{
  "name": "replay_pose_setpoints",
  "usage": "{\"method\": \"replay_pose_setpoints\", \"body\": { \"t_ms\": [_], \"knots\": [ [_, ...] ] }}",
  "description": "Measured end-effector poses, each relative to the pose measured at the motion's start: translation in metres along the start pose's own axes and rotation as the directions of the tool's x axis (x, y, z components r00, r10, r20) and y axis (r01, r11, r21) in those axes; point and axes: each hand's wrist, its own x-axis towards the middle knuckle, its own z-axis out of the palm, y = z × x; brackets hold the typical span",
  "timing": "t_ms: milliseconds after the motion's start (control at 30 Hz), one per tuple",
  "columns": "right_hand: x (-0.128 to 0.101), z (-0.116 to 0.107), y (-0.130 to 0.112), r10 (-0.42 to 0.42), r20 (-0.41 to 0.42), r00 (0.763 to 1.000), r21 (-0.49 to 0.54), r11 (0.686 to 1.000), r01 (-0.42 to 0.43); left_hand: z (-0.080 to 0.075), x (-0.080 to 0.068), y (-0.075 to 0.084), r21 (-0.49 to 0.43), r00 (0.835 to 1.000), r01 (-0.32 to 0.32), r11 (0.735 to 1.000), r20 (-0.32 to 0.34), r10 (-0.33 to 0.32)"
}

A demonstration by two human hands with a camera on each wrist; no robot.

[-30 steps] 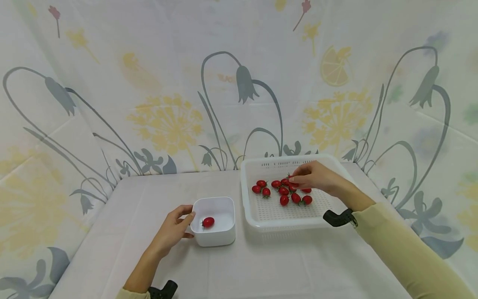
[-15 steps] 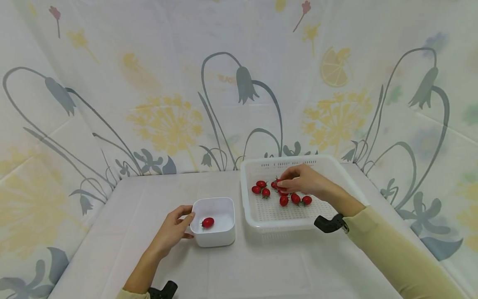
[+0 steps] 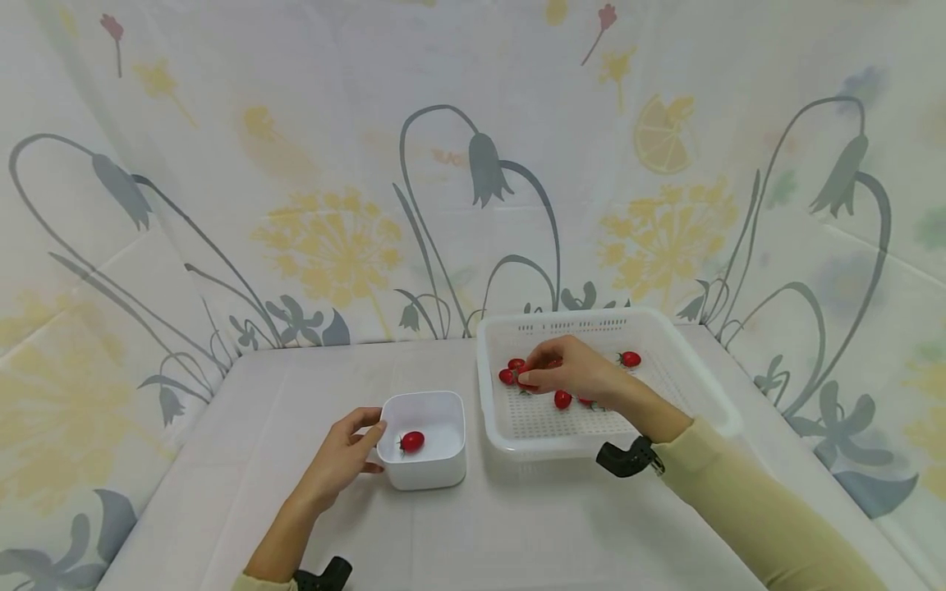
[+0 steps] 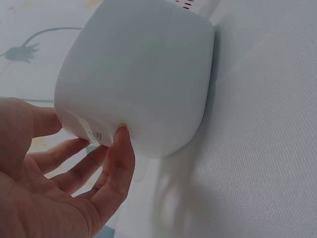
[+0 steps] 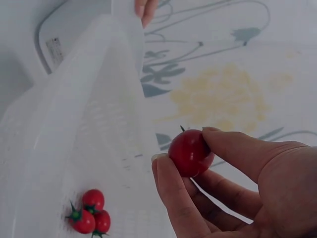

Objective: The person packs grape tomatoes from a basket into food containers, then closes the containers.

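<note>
In the head view my left hand [image 3: 334, 458] holds the near-left side of a small square white container [image 3: 424, 474]. Thumb and fingers meet its wall in the left wrist view too. One red cherry tomato [image 3: 412, 442] lies inside that container. Above a white perforated basket [image 3: 562, 450], my right hand [image 3: 580, 377] pinches another cherry tomato [image 5: 190, 152] between thumb and fingertips, its small green stem showing. More cherry tomatoes lie on the basket floor: three in a cluster [image 5: 93, 213], and a lone cherry tomato [image 3: 630, 359] at the right. The hand hides several of them in the head view.
A white cloth covers the table [image 3: 473, 542], and the basket stands right of the container with a narrow gap between. Behind hangs a pale curtain [image 3: 332, 148] printed with grey and yellow flowers. Black wrist mounts [image 3: 628, 458] sit on both forearms.
My right hand has moved left across the basket with the cherry tomato, uncovering a cherry tomato at the right. My left hand and the container have stayed in place.
</note>
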Motion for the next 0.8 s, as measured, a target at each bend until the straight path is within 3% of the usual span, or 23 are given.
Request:
{"method": "replay_pose_setpoints", "body": {
  "t_ms": [167,467,800],
  "knots": [
    [0.004,0.011,-0.007,-0.024,-0.001,1.0,0.027,0.999,0.024,0.0,0.001,0.0,-0.004,1.0,0.003,1.0,0.002,-0.003],
    [0.012,0.032,-0.016,-0.07,0.084,0.994,0.166,0.985,0.055,0.0,0.0,0.0,-0.003,1.0,0.0,1.0,0.0,0.0],
    [0.02,0.065,-0.031,-0.13,0.096,0.987,0.091,0.988,0.121,0.0,0.001,-0.001,-0.006,1.0,0.0,1.0,0.001,0.0]
  ]
}}
